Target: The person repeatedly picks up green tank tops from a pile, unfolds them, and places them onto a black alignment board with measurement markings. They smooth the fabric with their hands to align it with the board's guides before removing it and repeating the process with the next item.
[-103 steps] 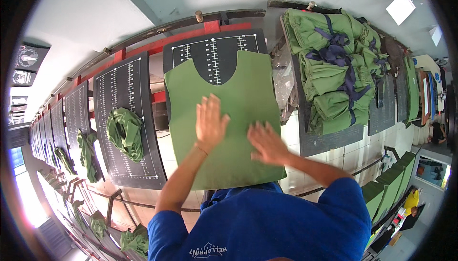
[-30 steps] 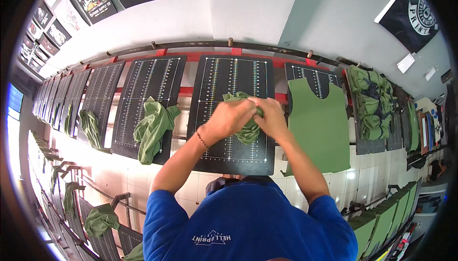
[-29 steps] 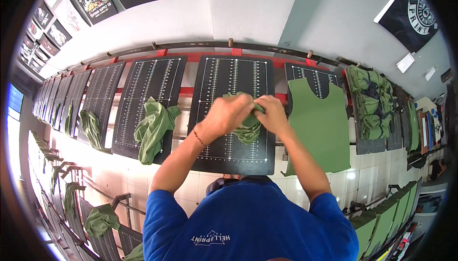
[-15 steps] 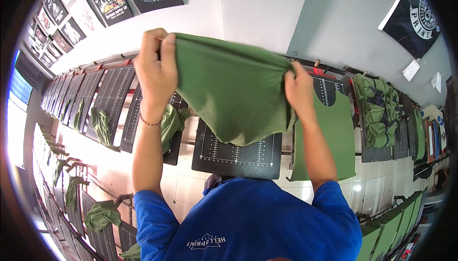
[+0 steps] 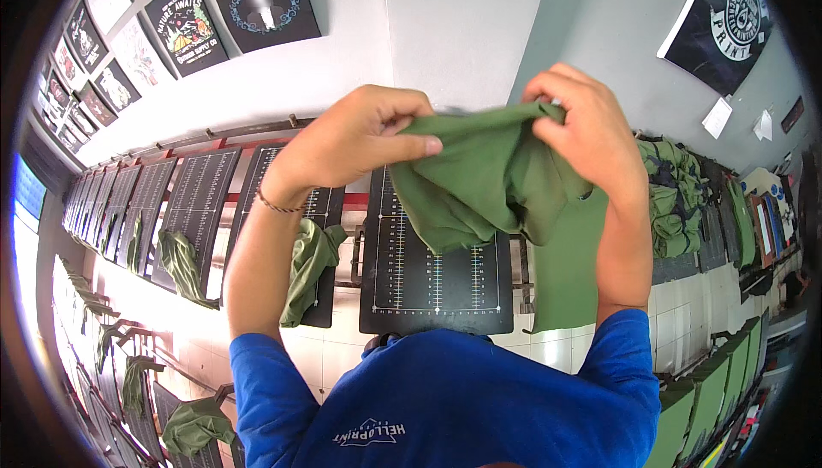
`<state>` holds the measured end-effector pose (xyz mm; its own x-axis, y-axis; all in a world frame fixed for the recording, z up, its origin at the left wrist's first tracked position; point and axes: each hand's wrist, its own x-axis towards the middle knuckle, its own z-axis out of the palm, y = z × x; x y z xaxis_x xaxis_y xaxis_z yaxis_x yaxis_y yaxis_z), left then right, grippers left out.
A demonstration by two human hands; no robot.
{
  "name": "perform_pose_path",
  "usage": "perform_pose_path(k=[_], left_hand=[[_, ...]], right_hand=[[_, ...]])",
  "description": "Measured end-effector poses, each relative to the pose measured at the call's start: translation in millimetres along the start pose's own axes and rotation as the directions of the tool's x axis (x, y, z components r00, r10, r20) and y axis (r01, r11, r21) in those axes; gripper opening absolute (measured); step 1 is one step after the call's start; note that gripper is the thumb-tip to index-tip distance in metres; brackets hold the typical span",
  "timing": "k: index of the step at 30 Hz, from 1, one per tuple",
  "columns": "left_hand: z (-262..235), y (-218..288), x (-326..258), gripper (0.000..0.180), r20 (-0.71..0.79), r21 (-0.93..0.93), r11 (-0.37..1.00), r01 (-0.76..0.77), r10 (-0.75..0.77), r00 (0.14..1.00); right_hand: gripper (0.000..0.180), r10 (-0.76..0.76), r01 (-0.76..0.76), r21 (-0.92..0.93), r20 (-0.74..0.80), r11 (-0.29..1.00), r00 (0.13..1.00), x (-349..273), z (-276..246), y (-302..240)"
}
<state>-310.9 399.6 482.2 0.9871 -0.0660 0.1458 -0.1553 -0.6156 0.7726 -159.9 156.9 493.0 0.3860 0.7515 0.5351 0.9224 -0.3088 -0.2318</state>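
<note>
We count two hands, the left hand [image 5: 355,138] and the right hand [image 5: 586,130], both gripping one green shirt [image 5: 484,181]. One black printing board [image 5: 437,267] lies bare below it. One board to its left [image 5: 321,254] carries one crumpled green shirt [image 5: 308,267], and one further left [image 5: 193,224] carries another [image 5: 184,264]. One pile of folded green shirts [image 5: 676,202] sits at right. We see one dark poster [image 5: 728,18] on the right wall.
</note>
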Motion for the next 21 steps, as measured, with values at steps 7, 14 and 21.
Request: perform_pose_path(k=[7,14,21], left_hand=[[-18.5,-84.4,44.9,0.02,-0.15,0.173,0.983,-0.055,0.082,0.985],[-56.0,-153.1,65.7,0.015,-0.431,0.635,0.737,0.231,0.09,0.898],[25.9,-39.6,86.5,0.067,-0.367,0.299,0.792,-0.533,0.611,0.701]], right_hand=[[0.02,0.28,-0.359,-0.368,-0.253,0.858,0.926,15.0,52.5,100.5],[0.029,0.297,-0.423,-0.372,-0.35,0.826,0.888,23.6,61.5,173.3],[0.025,0.153,-0.151,-0.059,0.018,0.987,0.988,45.3,21.1,28.4]])
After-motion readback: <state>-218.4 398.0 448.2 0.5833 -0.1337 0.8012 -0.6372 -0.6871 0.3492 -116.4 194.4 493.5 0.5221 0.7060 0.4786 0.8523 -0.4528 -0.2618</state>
